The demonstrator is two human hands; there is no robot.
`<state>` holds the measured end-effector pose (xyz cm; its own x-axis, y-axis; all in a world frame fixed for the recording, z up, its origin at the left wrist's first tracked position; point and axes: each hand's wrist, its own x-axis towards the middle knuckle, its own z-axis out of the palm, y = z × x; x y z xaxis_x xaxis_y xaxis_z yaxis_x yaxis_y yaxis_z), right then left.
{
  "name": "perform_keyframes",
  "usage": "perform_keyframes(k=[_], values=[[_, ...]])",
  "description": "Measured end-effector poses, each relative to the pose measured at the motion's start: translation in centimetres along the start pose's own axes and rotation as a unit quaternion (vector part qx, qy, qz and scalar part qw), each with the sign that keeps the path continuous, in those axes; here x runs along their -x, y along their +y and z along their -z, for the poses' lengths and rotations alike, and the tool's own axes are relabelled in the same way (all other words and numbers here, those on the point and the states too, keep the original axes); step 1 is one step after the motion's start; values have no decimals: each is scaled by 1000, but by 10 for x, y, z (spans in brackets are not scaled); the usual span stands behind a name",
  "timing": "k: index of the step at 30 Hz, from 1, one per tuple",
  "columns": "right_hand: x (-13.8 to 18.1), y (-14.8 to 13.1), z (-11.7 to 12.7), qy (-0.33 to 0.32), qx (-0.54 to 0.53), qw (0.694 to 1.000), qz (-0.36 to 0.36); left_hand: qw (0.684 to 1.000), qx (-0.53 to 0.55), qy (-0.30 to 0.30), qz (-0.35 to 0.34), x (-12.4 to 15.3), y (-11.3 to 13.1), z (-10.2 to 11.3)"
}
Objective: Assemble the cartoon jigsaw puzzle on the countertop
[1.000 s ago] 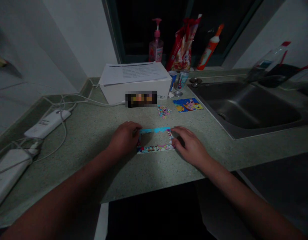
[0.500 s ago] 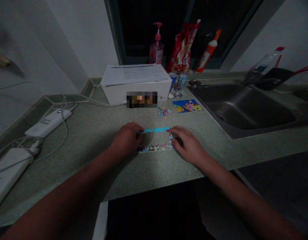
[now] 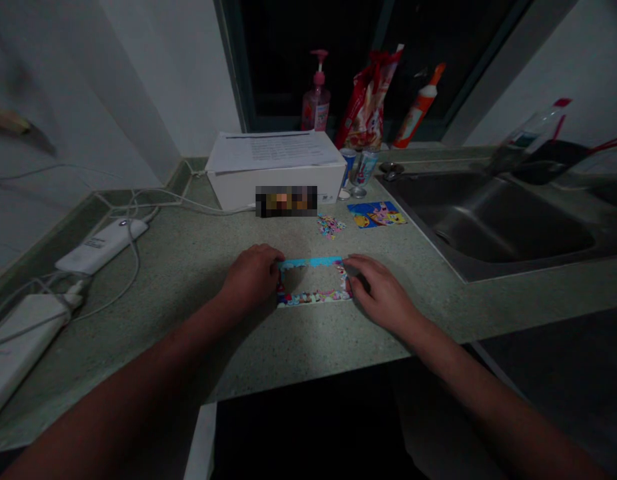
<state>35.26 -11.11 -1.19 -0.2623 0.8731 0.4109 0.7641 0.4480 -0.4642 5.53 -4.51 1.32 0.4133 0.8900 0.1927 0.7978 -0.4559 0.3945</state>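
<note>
A jigsaw puzzle border (image 3: 315, 297) lies flat on the counter, a colourful rectangle with a blue top strip and a bare middle. At its left edge is my left hand (image 3: 253, 273), fingers curled together against the side and upper left corner. My right hand (image 3: 381, 287) holds the right edge, index finger at the upper corner and thumb lower down. The border sits between the two hands. Behind it lies a small heap of loose puzzle pieces (image 3: 331, 227). A blue cartoon picture card (image 3: 377, 215) rests to the right of that heap.
A white box (image 3: 278, 177) with printed paper on top stands at the back, beside small cans (image 3: 365, 167). To the right is a steel sink (image 3: 508, 220). White power strips (image 3: 101, 247) and cables lie at the left. A pink pump bottle (image 3: 315, 110) stands by the window.
Both hands have drawn slightly outward, showing more of the border's left and right sides. The border stays in about the same place. The view has shifted a little.
</note>
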Motion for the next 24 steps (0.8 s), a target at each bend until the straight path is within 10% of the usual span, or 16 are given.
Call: perform_keyframes(k=[9,19,24], values=[[-8,5,2,15,3,1000,9,999,13,38,1,-4,-12,-8],[-131,25,5,-34,135,989,-45,986,75,136,58,-21,-28,-12],[-135,27,-8,-33,176,980,-82,983,95,139,71,-23,-32,-13]])
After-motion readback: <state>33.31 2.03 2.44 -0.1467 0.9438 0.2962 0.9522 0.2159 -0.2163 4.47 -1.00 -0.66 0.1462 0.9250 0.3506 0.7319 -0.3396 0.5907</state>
